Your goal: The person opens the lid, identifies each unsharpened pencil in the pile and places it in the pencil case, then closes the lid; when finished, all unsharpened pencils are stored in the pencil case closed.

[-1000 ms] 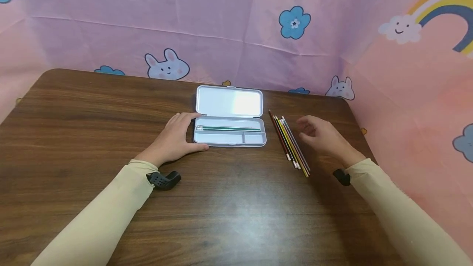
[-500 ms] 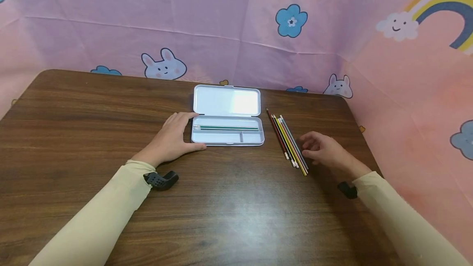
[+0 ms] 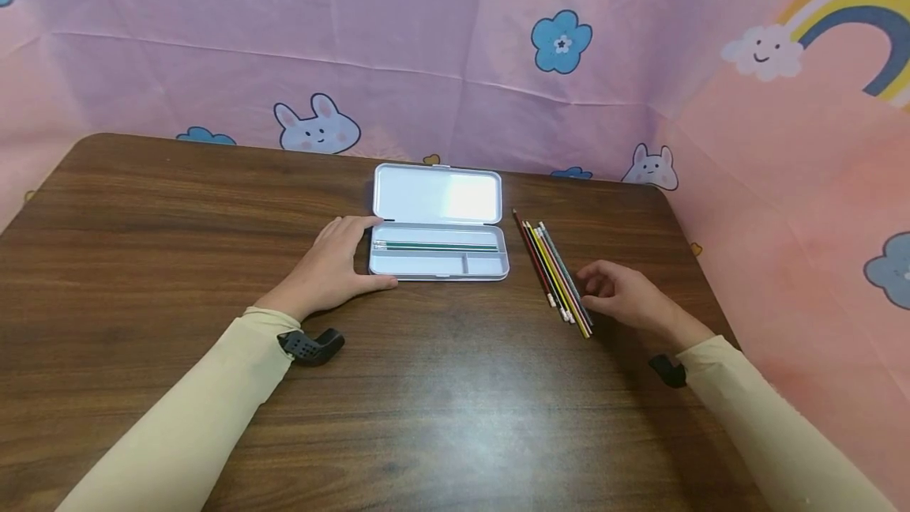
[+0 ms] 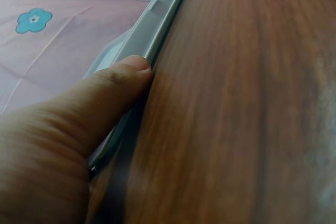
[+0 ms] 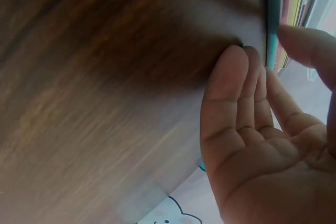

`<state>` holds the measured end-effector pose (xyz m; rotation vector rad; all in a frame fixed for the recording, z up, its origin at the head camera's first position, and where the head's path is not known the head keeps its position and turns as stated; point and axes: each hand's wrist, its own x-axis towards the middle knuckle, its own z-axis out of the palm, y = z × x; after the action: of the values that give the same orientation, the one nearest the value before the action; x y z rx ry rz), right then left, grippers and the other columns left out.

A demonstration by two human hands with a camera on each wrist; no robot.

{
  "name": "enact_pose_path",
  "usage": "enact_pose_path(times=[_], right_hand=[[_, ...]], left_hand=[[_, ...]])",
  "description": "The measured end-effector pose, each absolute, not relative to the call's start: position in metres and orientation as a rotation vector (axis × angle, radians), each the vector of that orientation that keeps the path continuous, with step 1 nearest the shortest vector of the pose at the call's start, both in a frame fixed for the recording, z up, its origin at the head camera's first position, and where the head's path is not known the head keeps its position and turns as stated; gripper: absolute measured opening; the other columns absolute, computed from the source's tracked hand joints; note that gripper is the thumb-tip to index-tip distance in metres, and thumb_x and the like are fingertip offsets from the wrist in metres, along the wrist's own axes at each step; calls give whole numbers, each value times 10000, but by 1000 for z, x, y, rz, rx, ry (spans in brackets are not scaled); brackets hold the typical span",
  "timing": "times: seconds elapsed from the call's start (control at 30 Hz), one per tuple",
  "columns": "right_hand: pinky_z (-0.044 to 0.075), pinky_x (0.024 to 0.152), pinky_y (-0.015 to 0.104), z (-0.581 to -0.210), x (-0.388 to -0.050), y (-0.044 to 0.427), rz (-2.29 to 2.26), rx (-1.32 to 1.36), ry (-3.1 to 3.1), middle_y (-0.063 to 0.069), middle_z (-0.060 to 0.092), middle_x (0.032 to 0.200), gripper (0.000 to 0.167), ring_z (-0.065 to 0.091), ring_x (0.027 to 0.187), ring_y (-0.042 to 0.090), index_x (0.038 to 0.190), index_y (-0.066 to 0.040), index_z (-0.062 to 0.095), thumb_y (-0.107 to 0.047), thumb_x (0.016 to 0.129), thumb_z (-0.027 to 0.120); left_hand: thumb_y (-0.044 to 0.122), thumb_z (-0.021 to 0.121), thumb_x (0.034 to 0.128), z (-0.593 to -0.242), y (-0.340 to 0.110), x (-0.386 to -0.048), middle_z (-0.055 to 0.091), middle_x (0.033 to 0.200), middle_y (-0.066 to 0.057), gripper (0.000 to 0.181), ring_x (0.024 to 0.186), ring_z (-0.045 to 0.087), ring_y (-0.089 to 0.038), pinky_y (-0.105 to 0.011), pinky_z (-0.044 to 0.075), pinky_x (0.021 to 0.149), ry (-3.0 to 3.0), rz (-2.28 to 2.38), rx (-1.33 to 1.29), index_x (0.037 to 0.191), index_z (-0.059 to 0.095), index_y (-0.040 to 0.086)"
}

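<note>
A white pencil case (image 3: 426,265) lies with its lid raised at the back; green pencils (image 3: 441,246) lie in its long rear compartment. My left hand (image 3: 320,267) holds the case's left end, fingers near the hinge and thumb (image 4: 118,80) along the front wall. To the right, several loose pencils (image 3: 546,271) lie slanted on the table, in red, black, yellow and grey. My right hand (image 3: 626,295) is at their right side, where thumb and index finger pinch a grey-teal pencil (image 5: 273,17) at the pile's outer edge. The other fingers are curled and hold nothing.
The dark wooden table (image 3: 426,401) spreads around the case and pencils. Behind it and along the right side hangs a pink and purple cloth (image 3: 441,54) with cartoon prints. A black strap (image 3: 310,346) sits on each wrist.
My right hand has come down and toward me along the pencils, and its thumb has met the outermost one. My left hand stays on the case.
</note>
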<state>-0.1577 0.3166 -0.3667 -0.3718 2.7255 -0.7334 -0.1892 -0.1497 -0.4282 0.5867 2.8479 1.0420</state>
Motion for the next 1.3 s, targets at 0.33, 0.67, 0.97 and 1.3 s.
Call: enact_pose_path(times=[0.33, 0.67, 0.97, 1.3], right_hand=[[490, 634, 294, -368, -158, 315, -717, -360, 2753, 88, 669, 987, 306, 590, 788, 166, 1235, -18, 648, -103, 952, 728], [487, 629, 302, -368, -158, 315, -673, -343, 2783, 76, 670, 946, 296, 592, 779, 174, 1219, -7, 653, -108, 954, 739], [502, 692, 377, -370, -158, 322, -499, -361, 2925, 109, 676, 938, 178, 624, 836, 241, 1114, 6, 681, -18, 940, 707], [504, 702, 386, -371, -157, 325, -467, -311, 2943, 109, 687, 944, 163, 622, 834, 241, 1113, 1, 695, -17, 950, 688]], left_hand=[[573, 828, 821, -428, -149, -191, 426, 1562, -131, 993, 1482, 328, -336, -574, 156, 1256, 2848, 1041, 593, 1569, 371, 107], [578, 829, 816, -428, -150, -190, 432, 1554, -135, 996, 1462, 348, -337, -574, 185, 1243, 2845, 1048, 593, 1568, 375, 109], [574, 833, 815, -427, -149, -190, 447, 1541, -129, 987, 1427, 379, -325, -568, 248, 1211, 2848, 1051, 599, 1562, 385, 109], [560, 840, 814, -428, -149, -190, 453, 1534, -129, 985, 1412, 389, -321, -565, 259, 1204, 2847, 1056, 596, 1560, 386, 106]])
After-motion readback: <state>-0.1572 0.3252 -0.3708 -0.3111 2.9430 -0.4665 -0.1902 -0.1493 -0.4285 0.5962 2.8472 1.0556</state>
